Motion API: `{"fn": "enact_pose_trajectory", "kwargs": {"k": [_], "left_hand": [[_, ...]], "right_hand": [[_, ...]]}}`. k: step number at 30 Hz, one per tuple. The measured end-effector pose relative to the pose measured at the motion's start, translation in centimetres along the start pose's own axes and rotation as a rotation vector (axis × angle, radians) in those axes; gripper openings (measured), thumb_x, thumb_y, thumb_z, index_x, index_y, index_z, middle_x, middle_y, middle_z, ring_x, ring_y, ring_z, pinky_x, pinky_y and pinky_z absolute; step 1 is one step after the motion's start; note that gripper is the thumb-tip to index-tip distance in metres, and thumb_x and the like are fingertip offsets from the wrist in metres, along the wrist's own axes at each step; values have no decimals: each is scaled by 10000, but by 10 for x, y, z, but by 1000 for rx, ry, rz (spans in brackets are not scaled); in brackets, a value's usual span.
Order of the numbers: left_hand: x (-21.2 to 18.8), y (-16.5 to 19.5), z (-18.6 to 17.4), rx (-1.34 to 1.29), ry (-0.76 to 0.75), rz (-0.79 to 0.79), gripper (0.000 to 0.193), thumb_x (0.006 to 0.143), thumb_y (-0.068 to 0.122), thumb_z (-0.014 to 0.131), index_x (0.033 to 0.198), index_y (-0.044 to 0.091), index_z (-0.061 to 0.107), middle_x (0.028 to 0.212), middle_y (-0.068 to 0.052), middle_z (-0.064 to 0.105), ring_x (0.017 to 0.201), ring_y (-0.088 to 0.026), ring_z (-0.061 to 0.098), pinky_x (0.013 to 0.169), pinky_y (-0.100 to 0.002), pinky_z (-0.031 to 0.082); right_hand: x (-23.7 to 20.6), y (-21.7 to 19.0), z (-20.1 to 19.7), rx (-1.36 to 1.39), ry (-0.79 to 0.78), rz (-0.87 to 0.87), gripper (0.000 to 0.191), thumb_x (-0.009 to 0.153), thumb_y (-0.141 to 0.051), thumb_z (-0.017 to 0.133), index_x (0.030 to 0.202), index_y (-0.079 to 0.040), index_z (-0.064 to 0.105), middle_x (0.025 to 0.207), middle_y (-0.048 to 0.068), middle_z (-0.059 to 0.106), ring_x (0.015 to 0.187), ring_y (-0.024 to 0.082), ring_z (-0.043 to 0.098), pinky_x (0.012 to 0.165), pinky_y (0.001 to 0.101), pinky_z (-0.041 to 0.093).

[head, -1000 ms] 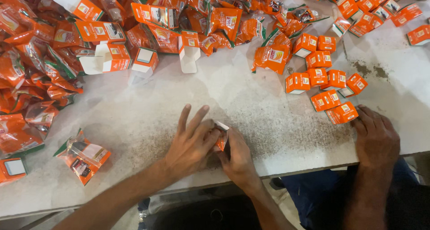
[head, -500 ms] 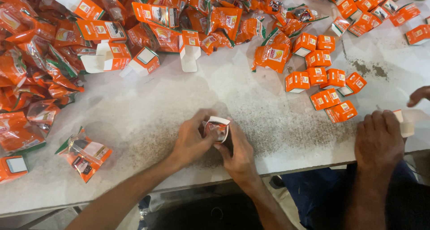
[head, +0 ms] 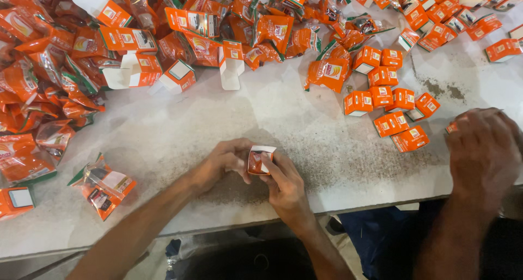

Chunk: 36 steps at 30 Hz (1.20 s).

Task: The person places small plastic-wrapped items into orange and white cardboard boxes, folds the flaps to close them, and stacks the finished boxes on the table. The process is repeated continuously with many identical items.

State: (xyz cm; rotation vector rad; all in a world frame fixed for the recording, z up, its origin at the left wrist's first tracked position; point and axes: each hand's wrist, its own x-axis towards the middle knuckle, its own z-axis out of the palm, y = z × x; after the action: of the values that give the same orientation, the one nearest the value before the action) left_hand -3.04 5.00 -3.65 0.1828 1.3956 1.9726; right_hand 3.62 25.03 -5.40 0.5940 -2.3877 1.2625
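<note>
Carton (head: 260, 160) now lifted off table (head: 283, 116), flap open; a second ago flat. Left hand (head: 220, 161) and right hand (head: 283, 183) fingers pinch it closed-in, mid-fold.

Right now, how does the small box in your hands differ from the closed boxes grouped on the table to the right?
The small orange box is held off the table between the left hand and right hand, its white end flap up and open. The grouped boxes rest on the grey table, untouched, flaps shut. The held one is single; those lie several together. Both are small, orange cartons.
</note>
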Motion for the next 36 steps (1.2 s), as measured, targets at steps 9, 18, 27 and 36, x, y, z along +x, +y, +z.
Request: {"fn": "enact_pose_trajectory", "kwargs": {"k": [9, 18, 27, 36], "left_hand": [[17, -26, 7, 440, 189, 164, 167, 961, 96, 693, 1067, -32, 671, 928, -129, 722, 813, -157, 680, 699, -319, 569], [-8, -22, 1, 1179, 16, 946, 463, 853, 196, 779, 1236, 15, 592, 1418, -192, 595, 1309, -402, 569, 1044, -495, 524], [-5, -28, -3, 1245, 59, 864, 262, 939, 117, 720, 1187, 66, 651, 1498, -98, 584, 1403, -311, 576, 1082, -437, 569], [-24, -28, -4, 1535, -55, 858, 313, 854, 122, 686, 1156, 84, 615, 1648, -204, 364, 1564, -389, 318, 1301, -624, 237]], "right_hand": [[-3, -2, 3, 21, 56, 56, 384, 794, 119, 742, 1148, 26, 625, 1235, 234, 661, 1101, 419, 693, 863, 431, 603], [-19, 15, 11, -19, 71, 179, 506, 830, 46, 759, 1250, 65, 477, 1112, 269, 663, 1059, 436, 697, 875, 447, 584], [-17, 16, 13, -37, 60, 177, 509, 870, -117, 812, 1231, 37, 488, 1108, 250, 678, 1048, 396, 720, 872, 427, 594], [-20, 19, 15, -116, 12, 145, 651, 874, -113, 780, 1423, 21, 458, 1335, 281, 625, 1195, 451, 652, 970, 469, 550]]}}
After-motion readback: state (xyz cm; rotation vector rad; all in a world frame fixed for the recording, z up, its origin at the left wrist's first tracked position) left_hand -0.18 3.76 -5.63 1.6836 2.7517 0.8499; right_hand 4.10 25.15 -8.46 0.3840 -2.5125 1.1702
